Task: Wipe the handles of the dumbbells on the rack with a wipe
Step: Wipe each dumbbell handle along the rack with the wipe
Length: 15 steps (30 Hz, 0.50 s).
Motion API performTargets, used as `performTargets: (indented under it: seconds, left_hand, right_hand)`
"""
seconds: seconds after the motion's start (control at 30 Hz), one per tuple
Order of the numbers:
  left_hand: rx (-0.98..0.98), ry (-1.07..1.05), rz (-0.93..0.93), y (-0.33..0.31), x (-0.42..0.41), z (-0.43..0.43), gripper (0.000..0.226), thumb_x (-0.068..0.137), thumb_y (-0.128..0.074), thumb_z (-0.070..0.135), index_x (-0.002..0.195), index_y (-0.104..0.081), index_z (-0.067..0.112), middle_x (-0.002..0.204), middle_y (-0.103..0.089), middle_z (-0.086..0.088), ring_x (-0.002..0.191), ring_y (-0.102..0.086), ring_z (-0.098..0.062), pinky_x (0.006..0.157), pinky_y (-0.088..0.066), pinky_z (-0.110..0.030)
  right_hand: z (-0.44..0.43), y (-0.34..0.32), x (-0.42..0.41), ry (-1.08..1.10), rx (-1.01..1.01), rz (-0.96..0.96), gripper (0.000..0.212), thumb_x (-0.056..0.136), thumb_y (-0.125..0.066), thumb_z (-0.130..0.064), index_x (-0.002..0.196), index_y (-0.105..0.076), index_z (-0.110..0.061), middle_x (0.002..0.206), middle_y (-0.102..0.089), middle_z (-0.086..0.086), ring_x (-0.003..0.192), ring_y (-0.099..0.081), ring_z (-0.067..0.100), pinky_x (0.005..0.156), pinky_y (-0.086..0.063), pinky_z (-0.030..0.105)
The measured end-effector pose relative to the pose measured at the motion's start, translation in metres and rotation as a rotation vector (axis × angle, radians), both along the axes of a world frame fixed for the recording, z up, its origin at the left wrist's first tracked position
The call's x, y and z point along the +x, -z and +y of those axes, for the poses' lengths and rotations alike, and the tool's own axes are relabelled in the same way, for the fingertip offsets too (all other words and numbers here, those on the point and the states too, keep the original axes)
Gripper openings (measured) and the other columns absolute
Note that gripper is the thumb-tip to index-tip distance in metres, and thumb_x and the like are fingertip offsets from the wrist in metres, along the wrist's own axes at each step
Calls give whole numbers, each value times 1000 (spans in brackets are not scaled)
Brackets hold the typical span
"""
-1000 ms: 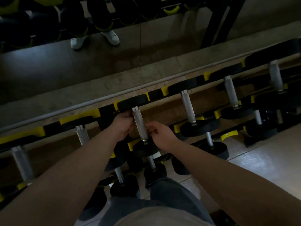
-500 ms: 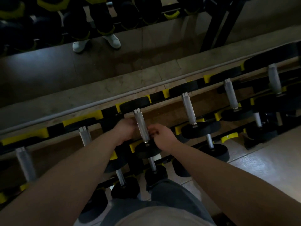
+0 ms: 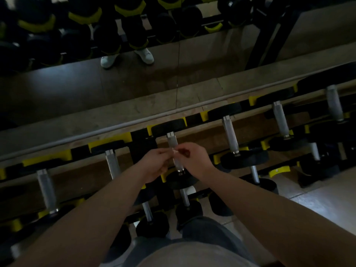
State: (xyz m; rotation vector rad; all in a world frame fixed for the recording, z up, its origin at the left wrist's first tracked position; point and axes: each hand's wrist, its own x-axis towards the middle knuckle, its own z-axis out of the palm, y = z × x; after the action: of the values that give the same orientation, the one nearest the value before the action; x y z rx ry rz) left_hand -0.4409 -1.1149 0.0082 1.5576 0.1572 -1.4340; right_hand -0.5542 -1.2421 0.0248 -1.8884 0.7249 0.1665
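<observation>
A black rack with yellow saddles [image 3: 110,140] holds a row of dumbbells with knurled steel handles. The centre dumbbell's handle [image 3: 171,142] runs between its black heads, and both my hands meet just above its middle. My left hand [image 3: 155,164] and my right hand [image 3: 195,158] each pinch a small pale piece, apparently the wipe [image 3: 175,151], between their fingertips. The hands hide the middle of the handle. The dim light makes the wipe hard to see.
Neighbouring handles lie to the left [image 3: 112,164] and to the right [image 3: 230,134], with more further along [image 3: 280,118]. A lower tier of smaller dumbbells [image 3: 185,197] sits near my knees. A mirror behind the rack reflects white shoes [image 3: 107,60]. Pale floor [image 3: 323,199] spreads at right.
My hands were on either side of the centre handle; they have come together over it, fingertips meeting on the pale piece. The view has tilted up slightly.
</observation>
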Motion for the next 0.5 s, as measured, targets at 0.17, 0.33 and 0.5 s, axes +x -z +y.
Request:
performTargets:
  seconds: [0.17,0.33,0.5]
  left_hand:
    - [108,42,-189,6,-8,-8,22,100,-55,22,118,-68,24,91,-68,1,71,-49,-14,51,-29,-24]
    - [209,56,-346,25,-17,-2,27,93,-64,26,120,-62,21,117,-66,-5,101,-63,-19,81,-51,-29]
    - [147,62,-272,32,-23,-1,39,85,-77,33,120,-69,19,113,-72,-3,105,-69,-20,100,-53,-42]
  right_hand:
    - [-17,5,16,91,-10,26,14,98,-63,-29,110,-67,-20,106,-66,-5,97,-62,8,81,-48,20]
    - [-36,24,30,-21,64,209,10,99,-58,-24,97,-68,-24,99,-68,1,91,-63,17,83,-53,34]
    - [-42,27,23,-489,58,468,19,95,-55,-4,79,-61,-13,69,-54,-1,62,-49,10,56,-39,21]
